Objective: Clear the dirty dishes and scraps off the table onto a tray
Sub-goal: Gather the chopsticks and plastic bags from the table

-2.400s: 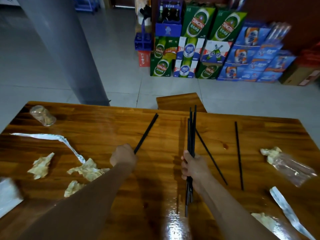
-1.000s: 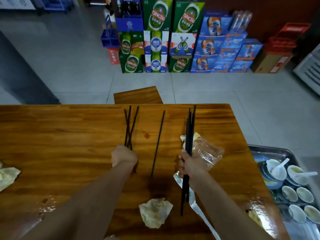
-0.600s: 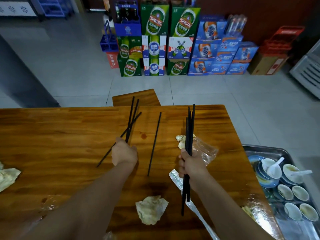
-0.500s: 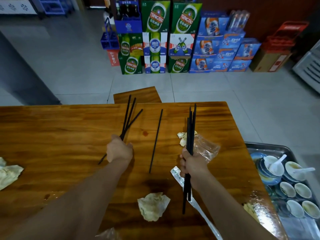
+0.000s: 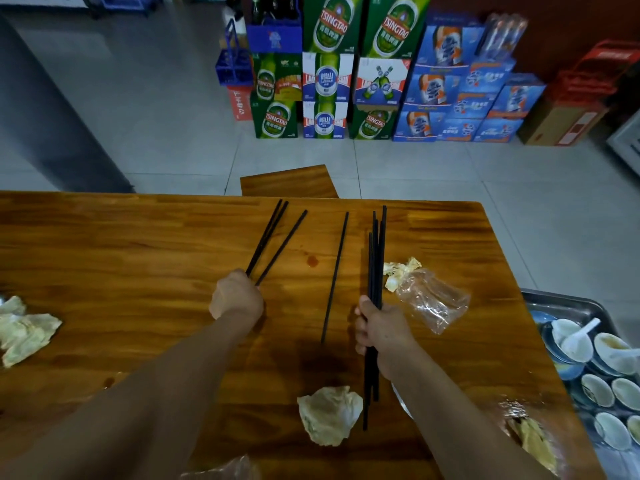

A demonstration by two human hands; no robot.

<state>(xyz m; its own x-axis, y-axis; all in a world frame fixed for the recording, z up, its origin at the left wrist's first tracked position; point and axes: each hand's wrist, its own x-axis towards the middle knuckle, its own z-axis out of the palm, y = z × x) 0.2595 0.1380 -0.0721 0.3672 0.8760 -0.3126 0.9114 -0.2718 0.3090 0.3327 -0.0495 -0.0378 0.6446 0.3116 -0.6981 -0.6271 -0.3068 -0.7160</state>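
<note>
My left hand [image 5: 237, 296] grips three black chopsticks [image 5: 273, 237] that fan out toward the table's far edge. My right hand [image 5: 379, 332] holds a bundle of several black chopsticks [image 5: 376, 258] upright along the table. One loose black chopstick [image 5: 335, 275] lies on the wooden table [image 5: 121, 258] between my hands. A crumpled napkin [image 5: 329, 415] lies near the front, below my right hand. A clear plastic wrapper [image 5: 431, 301] and a napkin scrap [image 5: 398, 270] lie right of the bundle. At the right, beyond the table, the metal tray [image 5: 568, 304] holds bowls and spoons.
More crumpled napkins [image 5: 24, 332] lie at the table's left edge, and a napkin in plastic [image 5: 530, 438] at the front right. A wooden stool [image 5: 289, 181] stands behind the table. Stacked beer cartons [image 5: 346, 71] line the far floor, a grey pillar [image 5: 52, 109] at left.
My left hand has gathered its chopsticks off the table; the low crossed one now points forward with the other two. My right hand keeps its bundle. The view shifted slightly.
</note>
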